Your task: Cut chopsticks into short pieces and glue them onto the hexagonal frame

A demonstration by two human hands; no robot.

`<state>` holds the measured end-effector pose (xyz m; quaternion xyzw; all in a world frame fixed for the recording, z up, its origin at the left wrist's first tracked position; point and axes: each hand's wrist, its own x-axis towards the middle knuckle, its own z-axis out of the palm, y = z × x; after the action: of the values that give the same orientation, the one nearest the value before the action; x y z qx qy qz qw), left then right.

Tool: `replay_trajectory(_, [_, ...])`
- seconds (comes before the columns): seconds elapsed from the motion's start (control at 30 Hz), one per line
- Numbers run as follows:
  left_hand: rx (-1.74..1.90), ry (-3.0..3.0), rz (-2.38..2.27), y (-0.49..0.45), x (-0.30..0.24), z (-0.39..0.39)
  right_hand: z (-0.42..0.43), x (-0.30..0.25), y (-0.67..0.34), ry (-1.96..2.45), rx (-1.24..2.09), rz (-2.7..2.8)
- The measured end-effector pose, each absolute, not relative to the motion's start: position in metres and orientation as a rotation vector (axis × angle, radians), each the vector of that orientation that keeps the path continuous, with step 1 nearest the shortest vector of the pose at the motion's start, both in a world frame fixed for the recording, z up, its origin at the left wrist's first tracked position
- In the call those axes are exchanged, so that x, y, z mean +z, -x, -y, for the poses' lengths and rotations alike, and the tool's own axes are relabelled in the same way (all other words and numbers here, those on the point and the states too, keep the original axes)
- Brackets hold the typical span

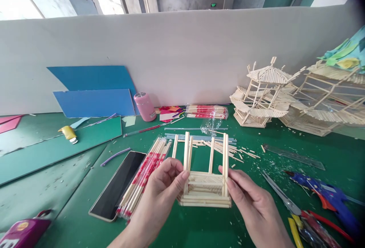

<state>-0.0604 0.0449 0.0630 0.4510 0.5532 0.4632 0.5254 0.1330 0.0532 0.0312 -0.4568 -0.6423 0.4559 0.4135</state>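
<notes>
- Left hand (164, 187) pinches a left post (186, 151) of the pale wooden-stick frame (205, 203): slim uprights, open top, layered bottom.
- Right hand (251, 198) pinches a right post (225, 153), the frame between both.
- Left of left hand: smartphone (118, 187), bagged sticks (145, 172) just beside it.
- Right of right hand: scissors (281, 191), blue glue gun (322, 188).

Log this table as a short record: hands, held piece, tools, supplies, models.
left hand: grips the stick frame at a left post
right hand: grips it at a right post
held piece: upright posts on a flat base
tools, right: scissors, glue gun, clear ruler
supplies: packaged sticks beside the phone, loose sticks behind the frame
models: smaller stick building at back right, larger stick building beside it
</notes>
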Motion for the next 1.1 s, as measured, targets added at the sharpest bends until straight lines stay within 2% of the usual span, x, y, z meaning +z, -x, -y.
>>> replay_trajectory(0.3, [1.196,-1.144,-1.377,0.053,0.063,-0.045,-0.053,0.031,-0.133,1.154,1.267,1.489])
replay_trajectory(0.67, [1.214,-1.124,-1.43,0.051,0.064,-0.044,-0.059,0.04,-0.138,1.097,1.685,1.281])
replay_trajectory(1.1, [1.205,-1.111,-1.416,0.052,0.062,-0.043,-0.065,0.043,-0.141,1.053,1.837,1.186])
